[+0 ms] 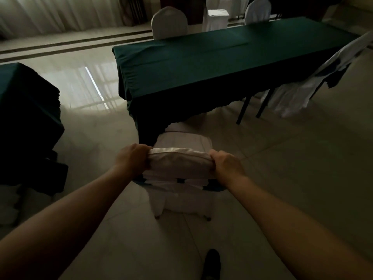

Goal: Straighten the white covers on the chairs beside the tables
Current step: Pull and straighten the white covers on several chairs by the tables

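Observation:
A chair in a white cover [179,164] stands right in front of me, its seat tucked under the near edge of a long table with a dark green cloth [201,63]. My left hand [132,158] grips the top left corner of the chair's back through the cover. My right hand [227,163] grips the top right corner. The cover is bunched up on the back, and a strip of teal upholstery shows below it on both sides.
Another covered chair [298,93] stands at the table's right end with its cover crooked and dark frame showing. Two covered chairs [169,22] stand behind the table. A second green-clothed table [26,110] is at the left. My dark shoe [211,263] is on the glossy tiled floor.

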The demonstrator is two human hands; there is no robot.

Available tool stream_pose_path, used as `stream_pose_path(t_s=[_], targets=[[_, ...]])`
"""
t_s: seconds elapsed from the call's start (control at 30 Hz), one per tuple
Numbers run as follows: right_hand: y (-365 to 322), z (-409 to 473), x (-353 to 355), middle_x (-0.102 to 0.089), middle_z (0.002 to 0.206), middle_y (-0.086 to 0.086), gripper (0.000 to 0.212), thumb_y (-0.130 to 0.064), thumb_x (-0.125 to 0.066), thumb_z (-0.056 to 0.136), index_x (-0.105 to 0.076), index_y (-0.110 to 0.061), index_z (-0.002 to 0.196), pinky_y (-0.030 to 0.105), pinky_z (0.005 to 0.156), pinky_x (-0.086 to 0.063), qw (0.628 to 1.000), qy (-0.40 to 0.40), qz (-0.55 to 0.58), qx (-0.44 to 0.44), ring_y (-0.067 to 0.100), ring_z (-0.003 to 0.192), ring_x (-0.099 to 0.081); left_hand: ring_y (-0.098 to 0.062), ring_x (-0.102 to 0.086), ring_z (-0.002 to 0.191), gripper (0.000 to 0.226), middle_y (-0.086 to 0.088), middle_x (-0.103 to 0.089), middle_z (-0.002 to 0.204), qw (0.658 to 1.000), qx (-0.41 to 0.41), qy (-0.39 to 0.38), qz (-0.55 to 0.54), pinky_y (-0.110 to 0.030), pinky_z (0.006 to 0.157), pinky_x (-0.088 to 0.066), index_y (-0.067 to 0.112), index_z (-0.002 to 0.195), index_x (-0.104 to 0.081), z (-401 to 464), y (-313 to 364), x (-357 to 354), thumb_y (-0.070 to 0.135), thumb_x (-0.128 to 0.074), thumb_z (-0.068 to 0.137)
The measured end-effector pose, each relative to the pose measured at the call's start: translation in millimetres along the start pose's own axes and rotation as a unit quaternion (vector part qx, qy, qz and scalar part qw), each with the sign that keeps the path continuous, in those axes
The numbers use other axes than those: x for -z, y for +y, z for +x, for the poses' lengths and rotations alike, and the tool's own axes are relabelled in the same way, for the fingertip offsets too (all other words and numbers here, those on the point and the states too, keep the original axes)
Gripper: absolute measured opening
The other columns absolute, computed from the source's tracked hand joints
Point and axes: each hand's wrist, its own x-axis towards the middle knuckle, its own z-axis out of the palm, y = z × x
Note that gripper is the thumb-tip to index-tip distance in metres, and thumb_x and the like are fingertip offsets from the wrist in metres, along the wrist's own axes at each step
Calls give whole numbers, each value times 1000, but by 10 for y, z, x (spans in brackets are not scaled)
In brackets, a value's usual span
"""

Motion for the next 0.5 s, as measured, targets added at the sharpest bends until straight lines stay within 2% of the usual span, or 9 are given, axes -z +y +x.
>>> stream_pose_path(t_s=[0.1,0.23,0.5], targets=[[154,15,92,-59,89,10,9,-17,-57,88,-55,-20,96,32,62,-37,1000,6,6,4,31,80,-57,-25,-66,82,31,0,-70,95,999,-26,13,35,-31,61,-43,34,103,-69,21,135,78,41,-71,73],[486,73,349,-57,86,12,17,-19,-65,80,-54,-18,93,36,61,-43,1000,4,11,-12,34,77,-55,-22,-66,77,25,1,-70,89,996,-47,23,70,-28,56,-36,34,98,-69,191,506,212,41,-68,73],[1178,228,537,-57,89,14,20,-16,-64,82,-54,-14,99,37,63,-44,999,35,7,-5,35,81,-56,-21,-66,78,22,1,-69,87,988,-87,31,120,-30,61,-44,31,96,-67,625,1120,320,42,-65,78]])
